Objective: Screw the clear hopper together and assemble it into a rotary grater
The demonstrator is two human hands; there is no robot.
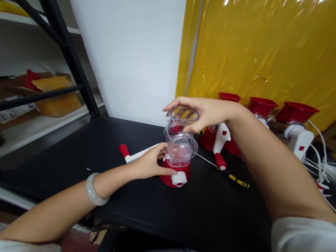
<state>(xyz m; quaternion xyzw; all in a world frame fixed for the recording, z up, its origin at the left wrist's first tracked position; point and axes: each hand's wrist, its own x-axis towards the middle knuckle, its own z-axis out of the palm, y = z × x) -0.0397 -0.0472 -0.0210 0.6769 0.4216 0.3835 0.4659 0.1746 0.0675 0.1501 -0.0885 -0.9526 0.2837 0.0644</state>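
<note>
A rotary grater with a red base [165, 179] and a clear plastic body [181, 150] stands upright on the black tabletop in front of me. My left hand [150, 163] grips the base from the left, its thumb lying by the white knob [178, 178]. From above, my right hand [207, 112] holds the rim of the clear hopper, thumb on the near side and fingers over the far side. Left of the grater lies a white crank handle [139, 153] with a red grip, its inner end hidden behind my left hand. Behind it a screwdriver [235, 179] rests on the table.
Several other graters with red hoppers [296, 112] stand at the back right, partly behind my right arm. White cables [321, 162] lie at the far right. A yellow plastic-covered panel [273, 53] rises behind. Shelves with boxes [57, 95] stand left, behind a black frame.
</note>
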